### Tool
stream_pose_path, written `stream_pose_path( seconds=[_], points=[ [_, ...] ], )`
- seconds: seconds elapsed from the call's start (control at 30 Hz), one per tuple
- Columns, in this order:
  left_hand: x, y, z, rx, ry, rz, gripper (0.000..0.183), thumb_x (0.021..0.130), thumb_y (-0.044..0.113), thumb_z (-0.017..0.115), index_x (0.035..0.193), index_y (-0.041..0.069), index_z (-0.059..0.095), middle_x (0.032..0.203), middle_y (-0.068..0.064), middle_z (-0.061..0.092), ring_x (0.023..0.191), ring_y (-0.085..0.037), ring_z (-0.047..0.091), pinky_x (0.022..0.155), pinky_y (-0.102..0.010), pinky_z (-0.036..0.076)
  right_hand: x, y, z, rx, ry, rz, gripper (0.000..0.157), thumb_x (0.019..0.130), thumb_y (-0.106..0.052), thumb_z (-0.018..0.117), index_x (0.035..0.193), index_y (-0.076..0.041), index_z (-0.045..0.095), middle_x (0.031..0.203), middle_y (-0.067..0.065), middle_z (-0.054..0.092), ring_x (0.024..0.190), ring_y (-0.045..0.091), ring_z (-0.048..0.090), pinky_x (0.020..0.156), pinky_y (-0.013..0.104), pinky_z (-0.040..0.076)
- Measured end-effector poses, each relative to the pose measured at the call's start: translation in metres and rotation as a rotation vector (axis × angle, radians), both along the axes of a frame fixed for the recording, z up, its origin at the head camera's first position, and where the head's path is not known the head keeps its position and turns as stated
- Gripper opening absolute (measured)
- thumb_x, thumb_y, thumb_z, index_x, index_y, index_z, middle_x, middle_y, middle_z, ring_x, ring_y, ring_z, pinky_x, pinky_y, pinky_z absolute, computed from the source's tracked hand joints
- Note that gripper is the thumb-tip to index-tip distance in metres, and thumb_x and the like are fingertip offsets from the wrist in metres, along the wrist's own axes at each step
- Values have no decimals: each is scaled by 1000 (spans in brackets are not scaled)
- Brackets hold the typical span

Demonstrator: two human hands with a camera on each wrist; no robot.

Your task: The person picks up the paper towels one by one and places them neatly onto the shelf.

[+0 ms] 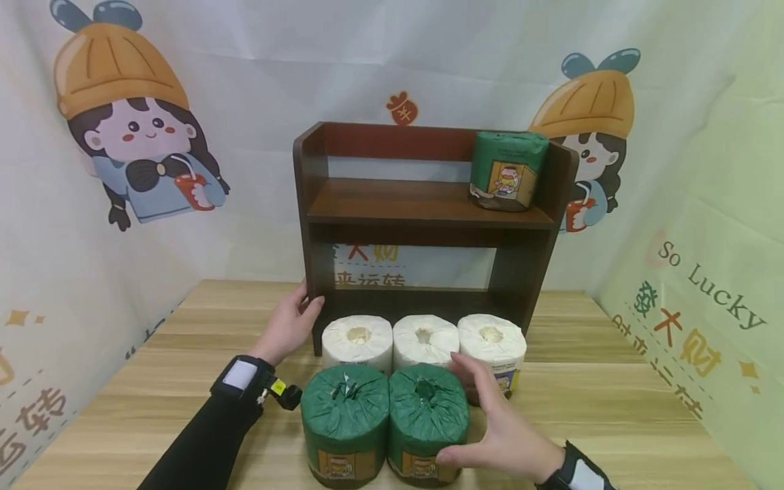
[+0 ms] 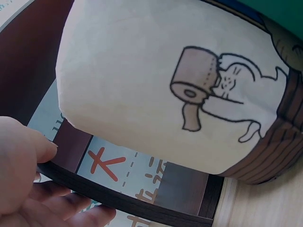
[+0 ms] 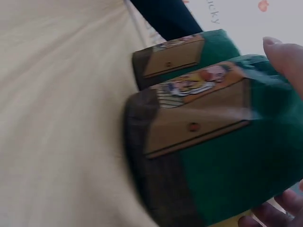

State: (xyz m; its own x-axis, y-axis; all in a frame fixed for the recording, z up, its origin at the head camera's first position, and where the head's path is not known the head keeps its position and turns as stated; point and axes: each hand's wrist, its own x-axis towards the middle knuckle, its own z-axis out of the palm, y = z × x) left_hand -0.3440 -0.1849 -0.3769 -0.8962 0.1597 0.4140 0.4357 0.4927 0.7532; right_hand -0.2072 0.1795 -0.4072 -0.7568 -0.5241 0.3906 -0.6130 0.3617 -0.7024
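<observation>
My left hand (image 1: 294, 321) holds the left side panel of a dark brown two-tier shelf (image 1: 422, 202). In the left wrist view its thumb lies on one face of the panel, the fingers on the other. My right hand (image 1: 499, 425) is spread around the right side of a green-wrapped toilet roll (image 1: 429, 415), thumb in front, fingers behind. Firm contact cannot be made out; the roll (image 3: 213, 127) is blurred in the right wrist view. Beside it stands another green toilet roll (image 1: 345, 412). Behind stand three white toilet rolls (image 1: 357, 340), (image 1: 425, 340), (image 1: 492, 340).
One more green toilet roll (image 1: 508, 170) stands at the right end of the shelf's upper tier. The shelf stands on a wood-grain table (image 1: 245, 306). Printed cloth (image 1: 257, 88) hangs behind and on both sides.
</observation>
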Motion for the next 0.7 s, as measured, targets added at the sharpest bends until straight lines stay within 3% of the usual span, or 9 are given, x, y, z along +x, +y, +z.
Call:
stream_pose_path(
  seconds=[0.13,0.27,0.4,0.7],
  points=[
    [-1,0,-1,3,2,0,48,107,17,48,153,16,36,150,-17,37,128,-37,40,100,-55,44,1,-3,-12,-47,-143,0,117,68,-34,93,154,-20,15,148,-2,27,130,19,32,104,57,35],
    [-2,0,-2,7,10,-3,47,106,18,48,152,16,37,149,-17,38,127,-37,41,99,-54,44,0,-6,-22,-72,-252,7,117,67,-31,94,152,-25,14,146,-3,28,130,17,33,106,58,29],
    [-2,-1,-2,4,10,-1,47,107,19,48,152,18,37,148,-18,39,126,-37,42,99,-55,45,-1,-9,-26,-76,-245,16,117,67,-33,94,151,-25,14,146,-4,27,129,16,35,107,53,31],
    [-2,0,-2,-13,4,10,47,107,21,48,152,19,37,148,-17,39,126,-37,42,98,-55,45,0,-10,-25,-93,-218,53,107,71,-22,92,148,-18,18,144,-5,37,128,18,38,107,48,33]
  ],
)
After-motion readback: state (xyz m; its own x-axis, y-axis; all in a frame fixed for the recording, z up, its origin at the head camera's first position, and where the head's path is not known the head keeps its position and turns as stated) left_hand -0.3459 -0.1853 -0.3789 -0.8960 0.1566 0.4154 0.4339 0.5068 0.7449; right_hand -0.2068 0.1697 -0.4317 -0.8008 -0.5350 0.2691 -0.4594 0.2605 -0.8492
